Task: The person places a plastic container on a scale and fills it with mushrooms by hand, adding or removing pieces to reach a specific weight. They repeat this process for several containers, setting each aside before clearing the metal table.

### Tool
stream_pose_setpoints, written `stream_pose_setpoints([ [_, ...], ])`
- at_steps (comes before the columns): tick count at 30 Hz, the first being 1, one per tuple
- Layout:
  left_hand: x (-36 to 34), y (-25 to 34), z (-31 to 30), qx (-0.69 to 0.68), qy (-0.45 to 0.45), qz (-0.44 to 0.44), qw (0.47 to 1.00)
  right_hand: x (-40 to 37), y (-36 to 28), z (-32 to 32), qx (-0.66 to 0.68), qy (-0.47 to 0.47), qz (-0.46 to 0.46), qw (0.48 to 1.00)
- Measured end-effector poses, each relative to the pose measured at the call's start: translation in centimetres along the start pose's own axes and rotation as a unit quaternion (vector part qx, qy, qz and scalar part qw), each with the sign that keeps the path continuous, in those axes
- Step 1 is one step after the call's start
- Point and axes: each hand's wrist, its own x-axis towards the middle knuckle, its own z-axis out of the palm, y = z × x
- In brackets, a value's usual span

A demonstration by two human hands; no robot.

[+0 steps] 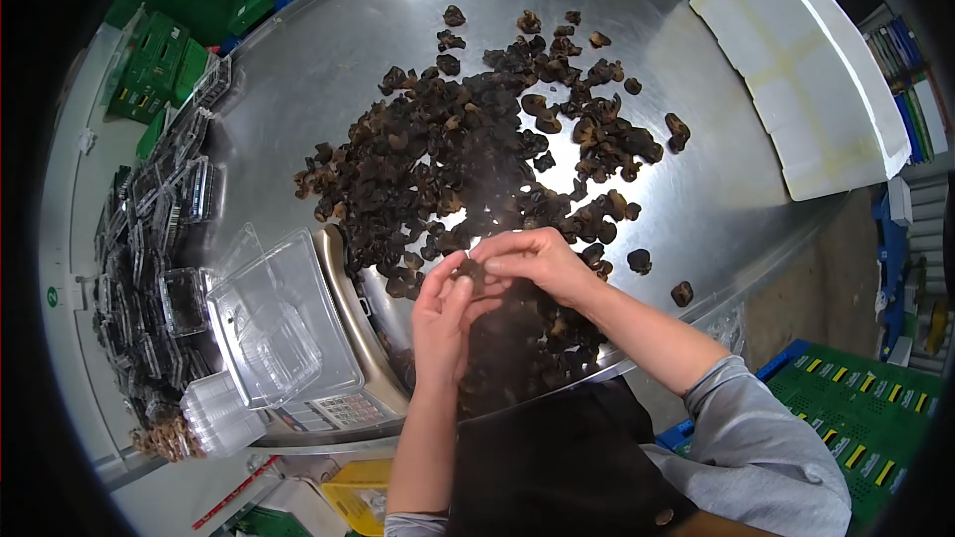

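Note:
Both of my hands meet over the near part of a loose heap of dark brown, curled mushrooms (438,144) that look like wood ears. Between the fingertips is one small brown mushroom (471,270). My left hand (445,313) is closed on it from the left, thumb against fingers. My right hand (537,264) pinches at its upper right side, partly hiding it. To the left of my hands stands a weighing scale (366,338), with a clear plastic punnet (284,328) and lid on top of it.
Stacked clear punnets (221,416) stand beside the scale. Many lidded clear packs (139,268) are piled along the left edge of the steel table (686,139). A white foam box (796,70) sits at the right. Green crates (856,418) are on the lower right.

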Motion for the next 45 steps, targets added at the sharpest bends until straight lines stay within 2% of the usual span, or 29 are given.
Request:
stream_pose_setpoints([
  [2, -0.1, -0.3, -0.4, 0.001, -0.033, -0.009, 0.999, -0.8, -0.6, 0.1, 0.013, -0.007, -0.014, 1.000],
  [5, 0.0, -1.4, -1.5, 0.043, -0.023, 0.063, 0.997, -1.7, -1.1, -0.6, 0.008, 0.013, 0.004, 1.000],
  [6, -0.2, -1.5, -1.5, 0.043, -0.025, 0.061, 0.997, -2.0, -1.1, -0.7, 0.007, 0.016, 0.004, 1.000],
  [10, -0.7, -1.4, -1.2, 0.029, -0.027, 0.080, 0.996, -2.8, -0.9, -1.1, -0.001, 0.013, -0.058, 0.998],
  [12, -0.8, -1.4, -1.2, 0.021, -0.021, 0.087, 0.996, -3.3, -1.5, -1.3, -0.074, -0.005, -0.117, 0.990],
  [14, -1.0, -1.5, -1.7, 0.077, 0.013, 0.082, 0.994, -3.3, -2.0, -3.1, -0.165, 0.024, -0.134, 0.977],
  [16, -1.4, -2.1, -2.9, 0.120, 0.006, 0.067, 0.990, -3.6, -5.2, -6.3, -0.116, 0.095, -0.040, 0.988],
  [17, -1.7, -2.5, -3.4, 0.164, 0.002, 0.053, 0.985, -3.4, -6.5, -9.1, -0.140, 0.150, -0.101, 0.974],
  [19, -2.4, -3.6, -4.4, 0.185, 0.000, 0.038, 0.982, -4.2, -13.6, -13.9, -0.262, 0.259, -0.127, 0.921],
  [20, -2.8, -3.9, -4.6, 0.207, 0.000, 0.025, 0.978, -4.4, -16.1, -16.7, -0.299, 0.330, -0.243, 0.862],
  [21, -3.1, -4.0, -4.7, 0.223, 0.011, 0.011, 0.975, -4.6, -18.8, -19.9, -0.221, 0.348, -0.313, 0.856],
  [23, -3.5, -4.5, -4.9, 0.210, 0.017, -0.003, 0.977, -6.4, -23.7, -21.2, -0.140, 0.355, -0.402, 0.832],
  [26, -3.5, -5.1, -5.7, 0.192, 0.018, -0.002, 0.981, -7.9, -22.9, -18.9, -0.197, 0.300, -0.371, 0.857],
  [28, -3.2, -5.0, -5.1, 0.147, 0.031, -0.022, 0.988, -7.5, -17.9, -13.9, -0.295, 0.230, -0.313, 0.873],
  [29, -3.3, -4.0, -4.0, 0.121, 0.026, -0.064, 0.990, -7.2, -14.7, -11.8, -0.260, 0.156, -0.289, 0.908],
  [30, -3.4, -3.4, -3.1, 0.120, 0.028, -0.064, 0.990, -7.3, -12.2, -9.0, -0.199, 0.099, -0.206, 0.953],
  [31, -3.4, -2.8, -2.2, 0.062, -0.006, -0.068, 0.996, -6.8, -8.9, -7.2, -0.215, 0.027, -0.206, 0.954],
  [32, -3.4, -2.2, -1.6, 0.004, -0.040, -0.071, 0.997, -6.2, -6.9, -5.2, -0.263, -0.029, -0.264, 0.928],
  [37, -3.6, -0.3, -0.4, 0.042, -0.082, -0.042, 0.995, -6.1, -3.4, 0.0, -0.239, -0.076, -0.251, 0.935],
  [41, -3.7, -0.6, 0.4, 0.008, -0.050, -0.009, 0.999, -5.7, -3.2, 0.0, -0.257, -0.087, -0.255, 0.928],
  [43, -3.3, -1.8, -0.1, 0.135, -0.021, 0.038, 0.990, -5.4, -3.1, -0.3, -0.256, -0.143, -0.259, 0.920],
  [44, -3.2, -2.1, -0.5, 0.135, -0.021, 0.038, 0.990, -4.9, -3.8, -1.0, -0.284, -0.156, -0.247, 0.913],
  [45, -3.1, -2.3, -1.0, 0.151, 0.016, 0.036, 0.988, -4.2, -4.7, -2.3, -0.310, -0.169, -0.235, 0.906],
])
